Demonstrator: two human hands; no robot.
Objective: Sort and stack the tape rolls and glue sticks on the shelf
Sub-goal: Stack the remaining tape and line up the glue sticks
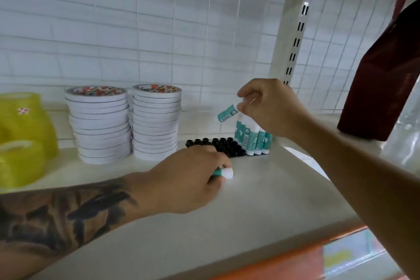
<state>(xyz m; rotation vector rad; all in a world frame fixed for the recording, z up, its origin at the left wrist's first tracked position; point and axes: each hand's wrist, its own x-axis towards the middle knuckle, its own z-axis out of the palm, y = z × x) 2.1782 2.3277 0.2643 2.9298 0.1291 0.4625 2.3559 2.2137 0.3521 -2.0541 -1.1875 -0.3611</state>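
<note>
Bare forearms, dark tattoo on left forearm (68, 213), no sleeves

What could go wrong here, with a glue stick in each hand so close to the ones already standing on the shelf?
1. The right hand holds a tilted glue stick just above the standing glue sticks; a nudge might topple them like dominoes.
2. They stand near the shelf corner and could roll off.
3. The left hand grips another stick close to the black items, which it might scatter.
</note>
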